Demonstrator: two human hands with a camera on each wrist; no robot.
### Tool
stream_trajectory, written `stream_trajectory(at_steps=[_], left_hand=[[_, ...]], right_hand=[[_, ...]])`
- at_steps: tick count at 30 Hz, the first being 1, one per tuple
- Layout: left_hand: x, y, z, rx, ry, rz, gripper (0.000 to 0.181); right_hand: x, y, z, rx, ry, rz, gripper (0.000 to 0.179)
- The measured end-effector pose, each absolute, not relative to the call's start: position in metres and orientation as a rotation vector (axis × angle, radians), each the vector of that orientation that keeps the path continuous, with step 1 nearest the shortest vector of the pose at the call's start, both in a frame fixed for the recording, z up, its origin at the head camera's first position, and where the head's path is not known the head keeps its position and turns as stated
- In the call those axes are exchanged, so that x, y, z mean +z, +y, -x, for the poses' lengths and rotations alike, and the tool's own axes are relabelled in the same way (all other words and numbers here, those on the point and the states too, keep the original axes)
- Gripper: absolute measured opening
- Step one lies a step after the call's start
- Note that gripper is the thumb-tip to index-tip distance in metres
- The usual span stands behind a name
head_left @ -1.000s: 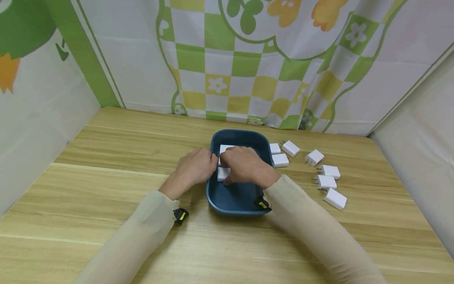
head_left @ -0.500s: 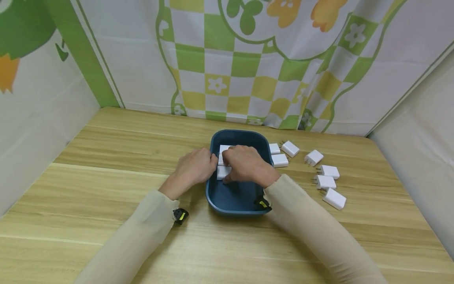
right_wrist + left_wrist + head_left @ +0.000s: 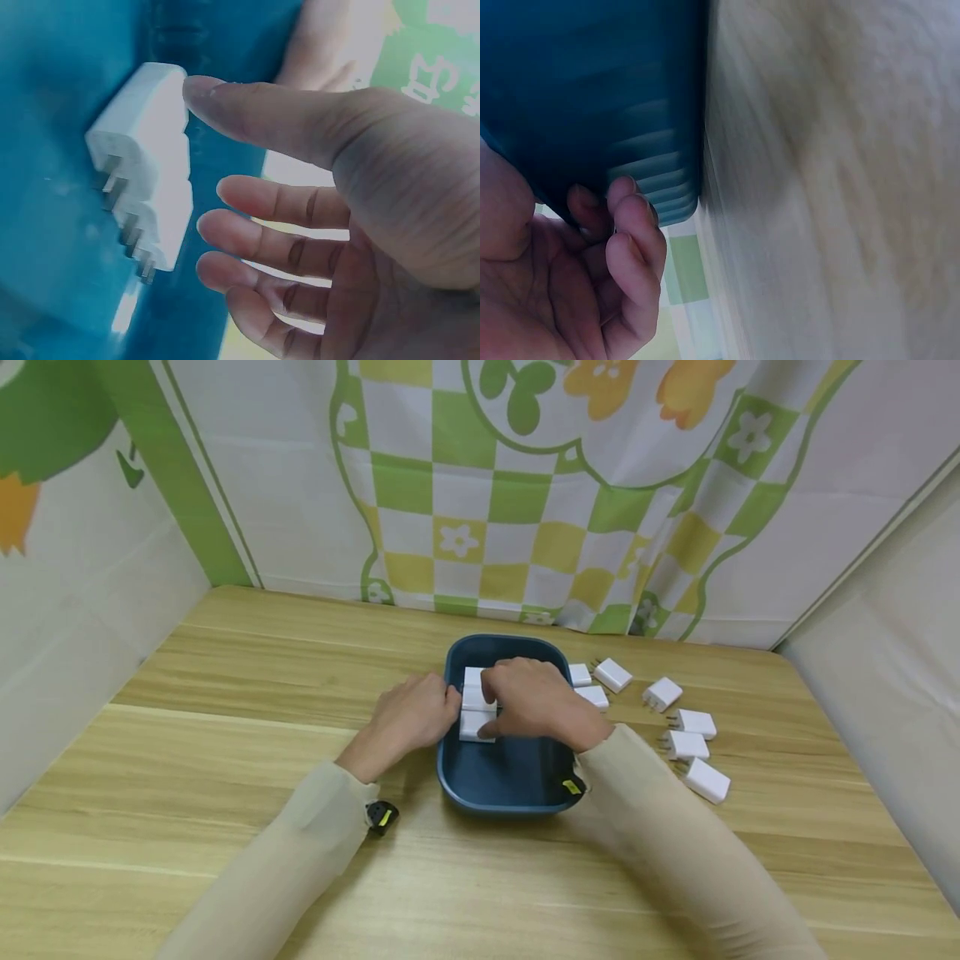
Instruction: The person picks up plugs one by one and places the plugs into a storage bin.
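A dark blue plastic bin point(image 3: 510, 811) stands at the middle of the wooden table. Inside, three white charger plugs point(image 3: 477, 725) lie in a row along its left wall; the right wrist view shows their metal prongs point(image 3: 114, 191) all on one side. My left hand point(image 3: 412, 717) holds the bin's left rim, its fingers point(image 3: 634, 277) curled against the outer wall. Over the plugs is my right hand point(image 3: 534, 700), fingers loosely bent and spread away from them. Its thumb point(image 3: 255, 109) comes right to the edge of the nearest plug point(image 3: 146, 112).
Several more white charger plugs point(image 3: 684, 745) lie scattered on the table point(image 3: 225, 752) to the right of the bin, two of them point(image 3: 592, 696) close against its right side. A checkered curtain point(image 3: 510, 527) hangs behind the table's back edge.
My right hand has loosened from the plugs and shifted slightly right, so more of the row shows. My left hand and the bin have stayed in place.
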State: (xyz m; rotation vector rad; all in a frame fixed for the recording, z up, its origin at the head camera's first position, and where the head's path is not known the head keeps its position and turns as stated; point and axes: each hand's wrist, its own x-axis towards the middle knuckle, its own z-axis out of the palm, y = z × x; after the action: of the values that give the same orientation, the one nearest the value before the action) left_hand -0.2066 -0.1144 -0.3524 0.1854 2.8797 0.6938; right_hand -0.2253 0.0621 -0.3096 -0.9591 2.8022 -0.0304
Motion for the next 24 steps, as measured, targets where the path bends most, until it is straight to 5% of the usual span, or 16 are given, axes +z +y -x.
stream_trajectory(at_steps=[24], left_hand=[[-0.354, -0.114, 0.206, 0.709, 2.906, -0.186, 0.044]], right_hand=[[-0.274, 0.105, 0.212, -0.329, 2.896, 0.900, 0.035]])
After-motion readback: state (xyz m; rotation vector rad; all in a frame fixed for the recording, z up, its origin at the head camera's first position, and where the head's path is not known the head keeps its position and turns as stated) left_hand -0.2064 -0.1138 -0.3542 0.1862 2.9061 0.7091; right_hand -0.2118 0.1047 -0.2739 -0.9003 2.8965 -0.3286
